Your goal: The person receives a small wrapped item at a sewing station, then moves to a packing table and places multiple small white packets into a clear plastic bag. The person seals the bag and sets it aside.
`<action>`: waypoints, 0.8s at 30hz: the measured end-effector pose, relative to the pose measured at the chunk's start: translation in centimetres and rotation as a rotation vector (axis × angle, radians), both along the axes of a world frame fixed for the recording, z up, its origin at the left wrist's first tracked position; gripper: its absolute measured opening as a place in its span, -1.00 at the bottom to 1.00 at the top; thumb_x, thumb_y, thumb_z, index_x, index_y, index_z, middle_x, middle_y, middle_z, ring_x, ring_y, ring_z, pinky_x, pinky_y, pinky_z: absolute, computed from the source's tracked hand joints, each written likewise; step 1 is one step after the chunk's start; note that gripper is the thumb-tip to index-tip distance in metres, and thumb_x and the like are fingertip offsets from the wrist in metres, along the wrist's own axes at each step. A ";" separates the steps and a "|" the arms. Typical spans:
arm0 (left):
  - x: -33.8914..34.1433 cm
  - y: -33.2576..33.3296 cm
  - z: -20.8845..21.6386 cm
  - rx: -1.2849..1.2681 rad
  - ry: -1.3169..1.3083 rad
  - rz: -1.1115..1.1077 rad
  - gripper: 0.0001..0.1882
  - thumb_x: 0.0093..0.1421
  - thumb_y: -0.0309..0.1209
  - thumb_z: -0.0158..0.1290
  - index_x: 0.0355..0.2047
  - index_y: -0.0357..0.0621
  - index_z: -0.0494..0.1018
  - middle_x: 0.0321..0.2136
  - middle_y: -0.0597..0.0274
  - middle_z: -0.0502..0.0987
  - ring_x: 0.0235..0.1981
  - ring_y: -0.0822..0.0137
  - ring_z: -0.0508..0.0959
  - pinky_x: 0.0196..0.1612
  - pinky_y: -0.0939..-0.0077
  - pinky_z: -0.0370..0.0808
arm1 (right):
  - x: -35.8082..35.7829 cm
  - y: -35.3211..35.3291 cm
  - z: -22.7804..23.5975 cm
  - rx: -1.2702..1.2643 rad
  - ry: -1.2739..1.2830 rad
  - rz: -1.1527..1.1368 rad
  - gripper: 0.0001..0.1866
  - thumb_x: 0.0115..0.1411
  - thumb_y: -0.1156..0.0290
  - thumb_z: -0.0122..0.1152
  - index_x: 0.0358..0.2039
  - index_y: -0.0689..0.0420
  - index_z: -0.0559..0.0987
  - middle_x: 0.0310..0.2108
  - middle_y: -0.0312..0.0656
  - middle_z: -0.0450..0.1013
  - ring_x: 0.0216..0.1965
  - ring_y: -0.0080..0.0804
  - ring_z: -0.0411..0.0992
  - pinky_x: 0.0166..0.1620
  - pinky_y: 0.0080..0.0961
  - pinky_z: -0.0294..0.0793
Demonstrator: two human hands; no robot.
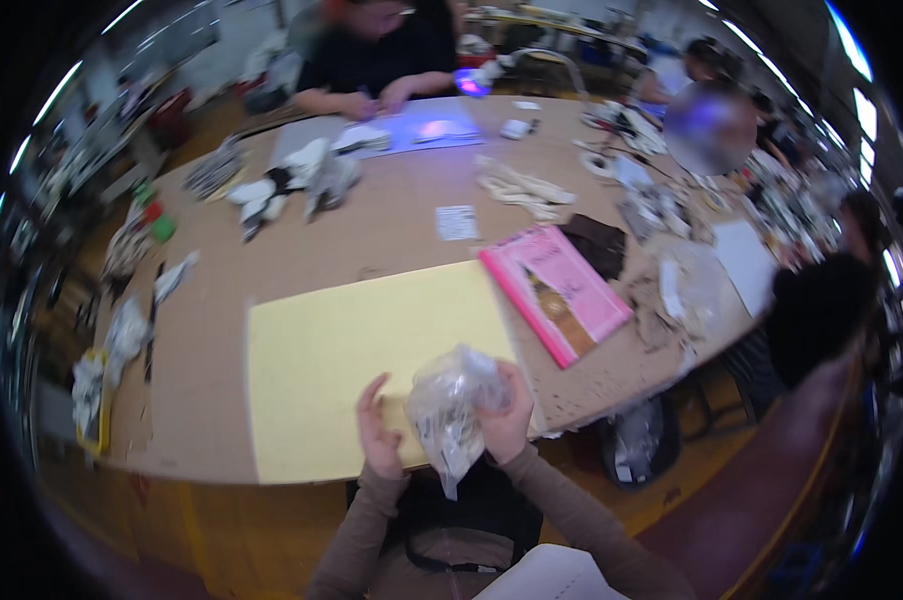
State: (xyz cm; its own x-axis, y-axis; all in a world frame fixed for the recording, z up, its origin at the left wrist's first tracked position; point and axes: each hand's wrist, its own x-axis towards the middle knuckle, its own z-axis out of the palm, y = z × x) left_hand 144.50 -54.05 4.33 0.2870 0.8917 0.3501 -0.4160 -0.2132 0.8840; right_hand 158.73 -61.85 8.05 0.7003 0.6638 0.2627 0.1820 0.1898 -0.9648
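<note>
My right hand [507, 412] grips a crumpled clear plastic bag [452, 405] by its right side, above the near edge of the table. Something pale shows through the plastic; I cannot make out what it is. Just left of the bag, apart from it, my left hand [379, 432] is raised with its fingers spread and holds nothing. Under both hands lies a large pale yellow sheet [342, 340]. A pink book or folder [557, 293] with a picture on its cover rests to the right of the sheet.
Cream cloth pieces [524, 188] and a small printed paper [457, 223] lie farther back. Dark brown cloth [597, 245] and plastic bags [687, 285] sit at the right. Across the table a person works under a violet lamp [472, 82]. A lined bin [637, 440] stands below the table edge.
</note>
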 end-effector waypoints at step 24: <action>1.2 0.3 -0.9 0.092 0.553 -0.047 -0.90 0.13 -0.59 -0.04 -0.35 -0.29 0.46 -0.24 0.08 0.48 -0.14 0.24 0.45 -0.01 0.42 0.35 | 14.9 1.4 -0.2 -0.107 -0.621 -0.186 -0.60 0.01 0.46 0.24 -0.09 0.12 0.45 -0.01 -0.10 0.28 0.06 -0.17 0.26 0.06 -0.33 0.29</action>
